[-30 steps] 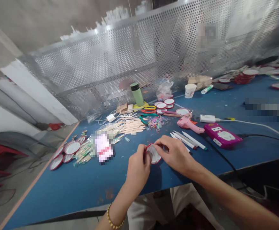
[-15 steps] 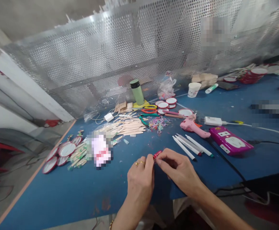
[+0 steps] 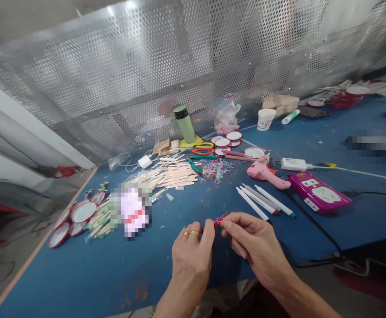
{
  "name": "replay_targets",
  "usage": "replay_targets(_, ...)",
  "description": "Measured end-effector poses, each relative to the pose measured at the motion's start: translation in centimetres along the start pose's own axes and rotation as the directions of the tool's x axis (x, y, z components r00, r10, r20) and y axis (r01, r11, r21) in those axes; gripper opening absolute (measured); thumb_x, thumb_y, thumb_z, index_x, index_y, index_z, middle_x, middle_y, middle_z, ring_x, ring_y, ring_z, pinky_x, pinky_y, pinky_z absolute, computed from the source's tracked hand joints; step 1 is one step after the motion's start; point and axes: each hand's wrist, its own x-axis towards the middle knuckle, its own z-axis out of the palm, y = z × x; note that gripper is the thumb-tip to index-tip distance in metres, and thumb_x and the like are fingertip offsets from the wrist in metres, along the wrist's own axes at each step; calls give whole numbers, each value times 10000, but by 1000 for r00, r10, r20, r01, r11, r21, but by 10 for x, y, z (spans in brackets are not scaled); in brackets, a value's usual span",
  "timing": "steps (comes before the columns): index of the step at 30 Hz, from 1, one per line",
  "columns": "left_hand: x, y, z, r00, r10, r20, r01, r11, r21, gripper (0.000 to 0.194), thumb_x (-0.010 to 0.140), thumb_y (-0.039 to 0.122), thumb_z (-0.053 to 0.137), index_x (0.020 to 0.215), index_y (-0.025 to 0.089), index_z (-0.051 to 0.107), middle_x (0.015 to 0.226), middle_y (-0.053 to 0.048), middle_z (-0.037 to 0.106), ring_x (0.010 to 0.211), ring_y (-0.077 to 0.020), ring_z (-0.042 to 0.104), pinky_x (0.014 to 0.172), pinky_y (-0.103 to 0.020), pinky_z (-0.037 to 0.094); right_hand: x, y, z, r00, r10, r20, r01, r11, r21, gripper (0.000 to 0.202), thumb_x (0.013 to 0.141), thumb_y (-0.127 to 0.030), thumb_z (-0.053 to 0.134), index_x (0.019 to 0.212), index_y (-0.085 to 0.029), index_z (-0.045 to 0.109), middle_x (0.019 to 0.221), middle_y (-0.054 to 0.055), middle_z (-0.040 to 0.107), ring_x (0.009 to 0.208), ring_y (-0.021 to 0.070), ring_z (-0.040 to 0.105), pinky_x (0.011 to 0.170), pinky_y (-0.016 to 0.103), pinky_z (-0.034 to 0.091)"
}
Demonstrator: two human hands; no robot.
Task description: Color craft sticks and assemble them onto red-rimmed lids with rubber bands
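Between my two hands is a small red piece with pale marks (image 3: 218,220), mostly covered by fingers; its kind I cannot make out. My left hand (image 3: 193,249), with gold rings, is closed and pinches its left end between thumb and fingers. At the other end, the thumb and fingertips of my right hand (image 3: 254,238) close on it. Beyond my right hand lie several white and grey marker pens (image 3: 262,201). Farther off, a pink glue gun (image 3: 267,172) rests on the blue table (image 3: 107,269), near a heap of colourful small bands (image 3: 217,169).
Wooden sticks (image 3: 179,174) spread left of centre, beside teal-handled pliers (image 3: 194,165) and scissors (image 3: 202,148). Round red-rimmed discs (image 3: 84,211) lie at left. A green bottle (image 3: 184,126) and paper cup (image 3: 266,119) stand behind. A purple power strip (image 3: 319,193) with cables lies right.
My right hand has turned and its fingers have shifted on the red piece, opening a slight gap from my left hand. The whole view has moved a little.
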Motion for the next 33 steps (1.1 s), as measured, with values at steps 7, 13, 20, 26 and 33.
replay_targets(7, -1, 0, 0, 1000, 9, -14, -9, 1000, 16, 258, 927, 111, 402, 1111, 170, 574, 718, -46, 602, 620, -152, 579, 617, -265, 444, -2, 5, 1, 999, 41, -32, -36, 989, 141, 342, 692, -461, 785, 641, -149, 656, 411, -46, 500, 304, 13, 279, 364, 184, 174)
replay_targets(13, -2, 0, -1, 999, 27, -43, -27, 999, 20, 248, 935, 123, 411, 1091, 179, 596, 717, -44, 595, 626, -148, 573, 622, -261, 434, -5, 6, 2, 997, 37, -61, -25, 982, 187, 351, 700, -458, 781, 625, -144, 644, 463, -28, 557, 302, -2, 289, 371, 181, 201)
replay_targets(20, -3, -1, -4, 999, 43, -22, -42, 999, 35, 234, 934, 143, 438, 1097, 179, 603, 731, -48, 602, 659, -161, 585, 629, -268, 430, -11, 10, 3, 998, -31, -48, 32, 999, 37, 341, 718, -468, 767, 642, -149, 670, 374, -60, 449, 298, 14, 297, 354, 176, 161)
replay_targets(26, -2, -2, -4, 998, 27, -59, -28, 1000, -9, 232, 940, 147, 421, 1092, 164, 596, 729, -44, 596, 639, -158, 575, 622, -274, 427, -11, 13, 4, 996, -64, -69, 67, 997, 49, 328, 724, -453, 765, 649, -150, 664, 549, 1, 618, 296, -1, 330, 333, 164, 177)
replay_targets(33, 0, -2, -6, 996, 6, -84, -12, 998, -65, 203, 935, 149, 449, 1089, 136, 581, 732, -49, 616, 633, -164, 590, 612, -272, 438, -11, 14, 7, 994, -81, -69, 81, 997, 2, 329, 730, -460, 751, 674, -146, 671, 552, 5, 621, 292, 6, 364, 318, 148, 202)
